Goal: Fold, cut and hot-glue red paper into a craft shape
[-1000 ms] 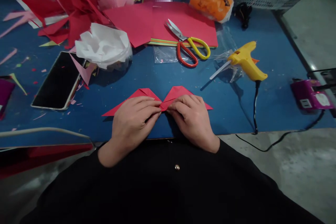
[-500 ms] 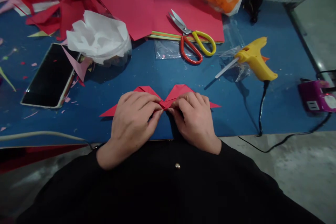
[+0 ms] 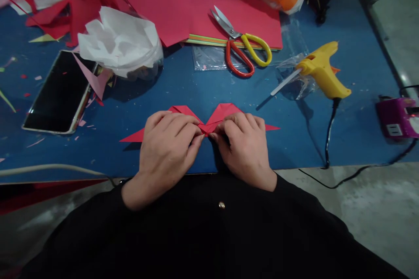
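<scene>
A folded red paper piece [image 3: 223, 113] lies at the front of the blue table, with two rounded lobes at the top and a pointed tip out to each side. My left hand [image 3: 170, 144] pinches it just left of its middle, thumb and fingers pressed together. From the other side my right hand [image 3: 244, 144] pinches the paper close to the same central fold. Both hands cover much of the paper, so its lower edges and the fingertips' exact grip are partly hidden.
Beyond the paper lie scissors [image 3: 231, 32] on a stack of red sheets [image 3: 163, 8]. To the right are a yellow glue gun [image 3: 324, 69] with a cord and a purple box [image 3: 397, 117]. A phone [image 3: 59, 96] and a white-paper-lined container [image 3: 121, 43] sit left.
The view has shifted slightly. Both hands keep their pinch on the folded paper, which looks nearly the same, its side tips reaching a little farther out.
</scene>
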Demonstrator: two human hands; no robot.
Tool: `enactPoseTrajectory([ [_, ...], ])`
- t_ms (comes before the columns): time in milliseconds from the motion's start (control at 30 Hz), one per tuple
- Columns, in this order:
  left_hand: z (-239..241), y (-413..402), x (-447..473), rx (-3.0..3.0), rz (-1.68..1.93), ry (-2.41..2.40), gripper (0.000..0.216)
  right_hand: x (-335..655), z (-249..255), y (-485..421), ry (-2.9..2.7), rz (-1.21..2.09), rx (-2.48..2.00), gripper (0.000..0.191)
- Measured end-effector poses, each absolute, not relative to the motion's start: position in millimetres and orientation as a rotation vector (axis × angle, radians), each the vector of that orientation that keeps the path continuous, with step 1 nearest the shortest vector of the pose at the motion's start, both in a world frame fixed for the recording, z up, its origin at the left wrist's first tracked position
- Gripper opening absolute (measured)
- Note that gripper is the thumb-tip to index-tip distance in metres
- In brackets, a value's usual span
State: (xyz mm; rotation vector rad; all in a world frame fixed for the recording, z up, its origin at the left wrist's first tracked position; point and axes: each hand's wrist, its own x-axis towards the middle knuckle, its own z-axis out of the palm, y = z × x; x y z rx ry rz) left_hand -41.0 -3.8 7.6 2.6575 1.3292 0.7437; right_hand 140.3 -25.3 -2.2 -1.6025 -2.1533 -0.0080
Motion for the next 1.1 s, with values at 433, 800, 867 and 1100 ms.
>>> enactPoseTrajectory([
  [433, 10.0, -3.4, -36.6, 2.81, 0.813, 1.165, 0.012, 141.2, -2.5, -25.2, -2.188, -0.035, -1.607, 0.018],
  [800, 6.4, -1.8, -36.4, 2.698, 0.785, 1.218, 0.011, 150.4, 2.4, -26.5, -2.126, 0.037, -1.632, 0.017],
  [867, 6.4, -2.0, -36.7, 2.705, 0.788, 1.211, 0.011, 154.7, 3.8, -27.1, -2.112, 0.042, -1.655, 0.018],
  [1100, 8.7, -3.8, -32.9, 2.947, 0.863, 1.118, 0.013, 157.2, 5.4, -26.1, -2.134, 0.03, -1.663, 0.018],
])
